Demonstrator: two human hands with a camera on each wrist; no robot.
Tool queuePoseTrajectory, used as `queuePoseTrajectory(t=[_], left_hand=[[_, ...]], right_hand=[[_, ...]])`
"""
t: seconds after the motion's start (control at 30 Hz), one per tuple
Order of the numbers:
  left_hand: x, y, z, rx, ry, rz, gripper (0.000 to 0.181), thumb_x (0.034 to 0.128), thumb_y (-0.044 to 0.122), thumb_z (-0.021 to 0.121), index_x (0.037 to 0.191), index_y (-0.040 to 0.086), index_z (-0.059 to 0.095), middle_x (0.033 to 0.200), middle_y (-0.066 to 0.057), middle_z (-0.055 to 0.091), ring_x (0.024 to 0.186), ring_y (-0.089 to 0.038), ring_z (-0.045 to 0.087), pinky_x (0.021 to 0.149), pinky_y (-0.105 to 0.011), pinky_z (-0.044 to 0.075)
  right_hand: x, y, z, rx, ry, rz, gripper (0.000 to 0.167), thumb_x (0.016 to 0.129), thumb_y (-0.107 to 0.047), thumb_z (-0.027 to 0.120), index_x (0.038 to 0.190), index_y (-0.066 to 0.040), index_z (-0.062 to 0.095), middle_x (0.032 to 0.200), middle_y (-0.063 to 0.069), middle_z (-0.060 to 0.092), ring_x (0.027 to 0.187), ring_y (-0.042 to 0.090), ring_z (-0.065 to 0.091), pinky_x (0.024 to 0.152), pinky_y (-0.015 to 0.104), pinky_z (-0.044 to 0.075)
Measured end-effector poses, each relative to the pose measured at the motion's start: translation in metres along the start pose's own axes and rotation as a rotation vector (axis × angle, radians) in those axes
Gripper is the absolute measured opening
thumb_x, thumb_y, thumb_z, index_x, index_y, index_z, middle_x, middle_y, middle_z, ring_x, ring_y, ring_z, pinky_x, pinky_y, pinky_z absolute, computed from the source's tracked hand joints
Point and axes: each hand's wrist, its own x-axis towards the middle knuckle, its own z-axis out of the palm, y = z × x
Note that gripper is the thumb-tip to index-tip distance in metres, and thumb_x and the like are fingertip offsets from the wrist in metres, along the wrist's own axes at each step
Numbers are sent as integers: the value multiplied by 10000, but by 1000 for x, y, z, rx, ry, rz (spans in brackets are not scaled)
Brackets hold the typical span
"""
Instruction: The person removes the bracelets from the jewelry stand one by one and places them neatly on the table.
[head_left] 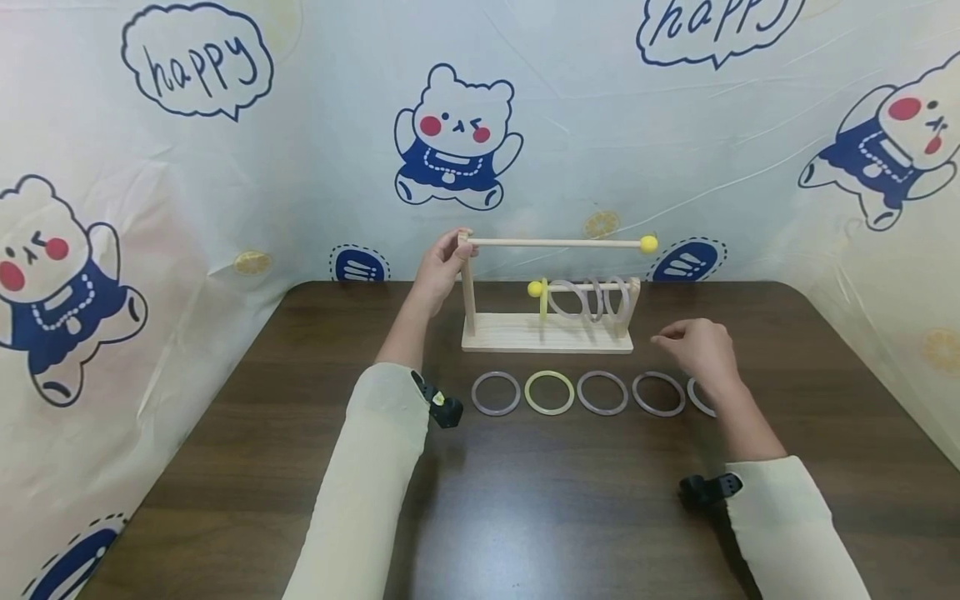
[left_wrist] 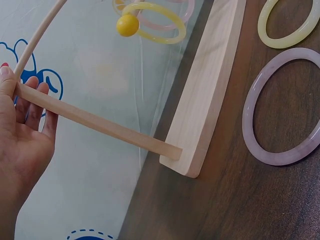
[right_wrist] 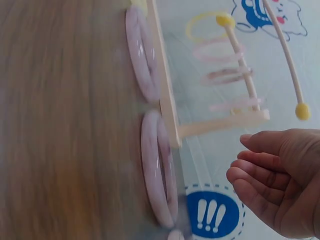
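My left hand (head_left: pixel 438 273) grips the top of the left post of a wooden rack (head_left: pixel 495 333); in the left wrist view the thumb of that hand (left_wrist: pixel 25 135) lies at the corner of post and rod. The upper rod (head_left: pixel 555 243), tipped with a yellow ball (head_left: pixel 648 244), bears no rings. On the lower rod hang a yellow ring (head_left: pixel 543 310) near its ball end and three pale purple rings (head_left: pixel 597 315). My right hand (head_left: pixel 701 354) hovers right of the rack, fingers loosely bent and holding nothing; the right wrist view shows this hand (right_wrist: pixel 285 182) beside the rack's right post (right_wrist: pixel 225 124).
A row of rings lies on the brown table (head_left: pixel 525 500) in front of the rack: a purple ring (head_left: pixel 476 403), a yellow ring (head_left: pixel 528 400), then more purple ones, the rightmost (head_left: pixel 697 403) partly behind my right hand. A patterned cloth (head_left: pixel 300 150) hangs behind.
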Motion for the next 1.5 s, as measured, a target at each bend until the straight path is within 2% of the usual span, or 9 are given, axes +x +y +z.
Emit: queuePoseTrajectory(t=[0.2, 0.4, 0.67, 0.97, 1.27, 1.33, 1.5], left_hand=[[0, 0, 1, 2, 1, 8, 434, 894, 355, 529, 1287, 171, 512, 1183, -72, 576, 1119, -170, 531, 1008, -342, 356], [0, 0, 1, -7, 2, 9, 428, 898, 341, 528, 1287, 163, 512, 1190, -76, 572, 1116, -176, 534, 1006, -338, 359], [2, 1, 1, 8, 0, -3, 427, 891, 352, 533, 1279, 175, 517, 1200, -69, 573, 1119, -171, 534, 1007, -345, 359], [-1, 2, 1, 28, -2, -9, 419, 889, 371, 522, 1269, 194, 522, 1204, -42, 573, 1112, -159, 538, 1004, -362, 362], [-1, 2, 0, 38, 3, -15, 422, 884, 392, 527, 1268, 218, 523, 1207, -17, 572, 1113, -143, 536, 1005, -368, 359], [-1, 2, 0, 37, 4, -14, 420, 886, 389, 526, 1269, 216, 523, 1207, -19, 573, 1115, -144, 537, 1004, -365, 361], [-2, 2, 0, 36, 0, -1, 426, 891, 379, 527, 1276, 198, 518, 1217, -36, 565, 1116, -155, 538, 1001, -361, 365]], right_hand=[[3, -17, 8, 33, -14, -17, 248, 859, -235, 656, 922, -3, 714, 912, 171, 682, 780, 291, 598, 625, 404, 456], [8, -32, 16, 25, 18, -82, 223, 838, -209, 664, 918, -9, 724, 868, 142, 692, 745, 283, 605, 621, 410, 454], [13, -47, 25, 27, 34, -111, 200, 826, -209, 675, 925, -47, 737, 864, 119, 698, 763, 277, 604, 633, 410, 450], [17, -71, 40, 51, 19, -153, 200, 823, -223, 681, 904, -51, 743, 821, 100, 701, 745, 257, 612, 622, 387, 443], [23, -97, 50, 128, 15, -157, 203, 850, -214, 669, 910, -30, 732, 818, 104, 697, 687, 216, 598, 610, 354, 458], [26, -102, 52, 131, 22, -168, 203, 854, -219, 668, 906, -33, 732, 807, 99, 698, 690, 224, 602, 728, 378, 450], [32, -111, 58, 116, 57, -190, 203, 851, -231, 672, 899, -45, 736, 810, 89, 702, 732, 242, 640, 875, 444, 378]])
